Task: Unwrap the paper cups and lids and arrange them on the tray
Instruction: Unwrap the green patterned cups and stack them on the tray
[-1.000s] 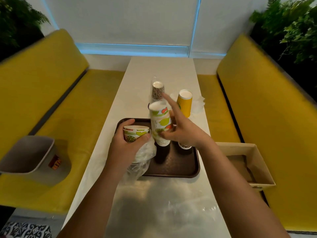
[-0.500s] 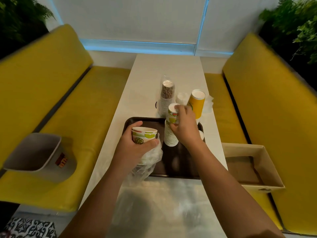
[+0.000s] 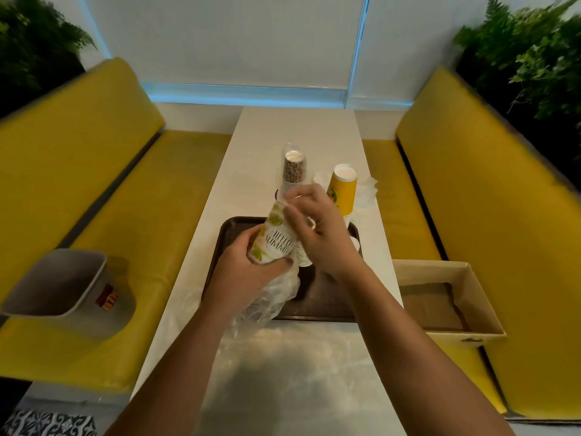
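Cups changing hands since half a second back: right hand (image 3: pixel 317 234), then resting on the fruit-print stack standing on the tray (image 3: pixel 226 240), now lifted off it and pinching at the top of the "HELLO SUMMER" cups (image 3: pixel 276 240). Printed cups tilting, far end leaning away and to the right, above the tray's near-left part. Left hand (image 3: pixel 248 272) clenched round their lower end, also bunching the loose clear wrapper (image 3: pixel 270 300) trailing down toward the counter (image 3: pixel 292 372). Right fingertips (image 3: pixel 294 199) closing on the cups' upper end; whether on plastic film or on a cup rim, cannot tell through the blur.

Standing stack on tray now mostly hidden behind the right hand, only ribbed white rims (image 3: pixel 303 258) showing. Brown-patterned cup sleeve (image 3: pixel 294 171), apparently in its film, standing on counter beyond the tray. Yellow cup stack (image 3: pixel 342 190) just beside it at the tray's far right corner. Crumpled film (image 3: pixel 366 190) lying behind the yellow stack. Bin (image 3: pixel 59 284) on left bench, cardboard box (image 3: pixel 452 297) on right bench.

Reading: first portion of fruit-print cups already placed; remaining cups being pulled from wrapper. Task partway; the brown-patterned sleeve seemingly unopened.
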`<state>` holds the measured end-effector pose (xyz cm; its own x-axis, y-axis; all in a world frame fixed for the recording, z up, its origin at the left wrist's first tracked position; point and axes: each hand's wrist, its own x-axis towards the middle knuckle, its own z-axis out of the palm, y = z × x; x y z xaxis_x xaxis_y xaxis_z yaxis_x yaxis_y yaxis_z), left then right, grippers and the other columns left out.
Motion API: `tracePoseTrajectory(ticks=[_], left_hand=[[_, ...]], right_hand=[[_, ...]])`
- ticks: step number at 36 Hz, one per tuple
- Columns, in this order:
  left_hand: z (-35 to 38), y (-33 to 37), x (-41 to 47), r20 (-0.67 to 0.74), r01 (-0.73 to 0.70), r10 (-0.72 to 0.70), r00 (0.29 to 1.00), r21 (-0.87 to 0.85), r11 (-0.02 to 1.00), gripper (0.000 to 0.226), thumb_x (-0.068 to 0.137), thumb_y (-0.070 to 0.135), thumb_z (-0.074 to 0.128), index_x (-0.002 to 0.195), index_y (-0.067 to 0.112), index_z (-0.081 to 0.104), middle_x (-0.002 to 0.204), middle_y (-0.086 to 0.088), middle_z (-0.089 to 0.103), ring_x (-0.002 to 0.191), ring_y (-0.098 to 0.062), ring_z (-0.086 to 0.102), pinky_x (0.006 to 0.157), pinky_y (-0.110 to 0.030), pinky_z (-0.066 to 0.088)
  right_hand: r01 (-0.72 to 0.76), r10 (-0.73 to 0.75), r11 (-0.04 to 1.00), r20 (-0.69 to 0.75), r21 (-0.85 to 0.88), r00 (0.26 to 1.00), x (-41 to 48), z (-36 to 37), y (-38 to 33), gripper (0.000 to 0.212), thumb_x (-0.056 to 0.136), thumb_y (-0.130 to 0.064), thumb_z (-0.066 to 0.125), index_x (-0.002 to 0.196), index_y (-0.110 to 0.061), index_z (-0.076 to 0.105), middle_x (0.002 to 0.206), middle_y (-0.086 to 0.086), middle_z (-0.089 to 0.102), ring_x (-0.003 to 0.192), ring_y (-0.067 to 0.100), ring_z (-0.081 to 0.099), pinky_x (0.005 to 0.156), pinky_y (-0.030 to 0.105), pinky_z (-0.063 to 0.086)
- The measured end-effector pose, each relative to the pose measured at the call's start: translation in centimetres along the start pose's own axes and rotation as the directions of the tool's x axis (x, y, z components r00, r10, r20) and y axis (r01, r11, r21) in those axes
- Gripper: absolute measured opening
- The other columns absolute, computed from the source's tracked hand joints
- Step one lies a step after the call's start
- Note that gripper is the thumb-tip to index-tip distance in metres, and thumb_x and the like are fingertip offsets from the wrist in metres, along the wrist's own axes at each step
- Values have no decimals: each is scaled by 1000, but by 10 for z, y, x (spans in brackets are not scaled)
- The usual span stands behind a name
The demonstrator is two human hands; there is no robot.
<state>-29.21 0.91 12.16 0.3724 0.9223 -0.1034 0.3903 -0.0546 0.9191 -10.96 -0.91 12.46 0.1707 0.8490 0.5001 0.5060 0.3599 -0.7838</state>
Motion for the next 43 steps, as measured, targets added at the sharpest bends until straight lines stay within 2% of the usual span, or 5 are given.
tracePoseTrajectory(ticks=[11,18,24,32,43], left_hand=[[11,13,-20,-187,2,-31,982,-155,988,54,84,27,86,134,33,64,118,15,74,110,-7,71,96,-36,60],[23,21,-29,-212,-12,-33,977,-211,977,48,85,31,84,131,35,67,112,19,75,107,0,70,90,-29,60],[25,22,-28,-162,-22,-10,987,-194,981,45,86,32,83,129,30,70,111,15,77,107,-4,72,96,-40,60],[13,22,-26,-194,4,-33,980,-147,989,48,87,36,81,132,31,67,97,28,73,96,6,69,95,-42,60],[-3,2,-10,-179,11,-23,984,-67,998,45,88,39,80,130,33,68,99,22,75,99,4,68,97,-38,58]], right_hand=[[-322,259,872,210,369,943,-20,-47,6,23,99,-17,70,104,-3,52,129,6,70,121,30,68,102,56,56],[-372,230,906,502,202,834,-25,-67,2,101,88,-3,82,157,-37,17,140,6,63,122,25,68,103,51,57],[-328,157,928,609,178,777,-15,-69,-4,116,92,5,74,164,-46,-1,158,8,47,132,19,62,107,45,55],[-250,235,891,86,380,968,10,-44,8,93,94,7,64,160,-42,21,155,6,46,120,18,68,89,30,60],[-164,132,983,-300,-85,945,39,-3,59,79,93,-13,73,156,-40,34,132,8,42,114,14,56,97,19,52]])
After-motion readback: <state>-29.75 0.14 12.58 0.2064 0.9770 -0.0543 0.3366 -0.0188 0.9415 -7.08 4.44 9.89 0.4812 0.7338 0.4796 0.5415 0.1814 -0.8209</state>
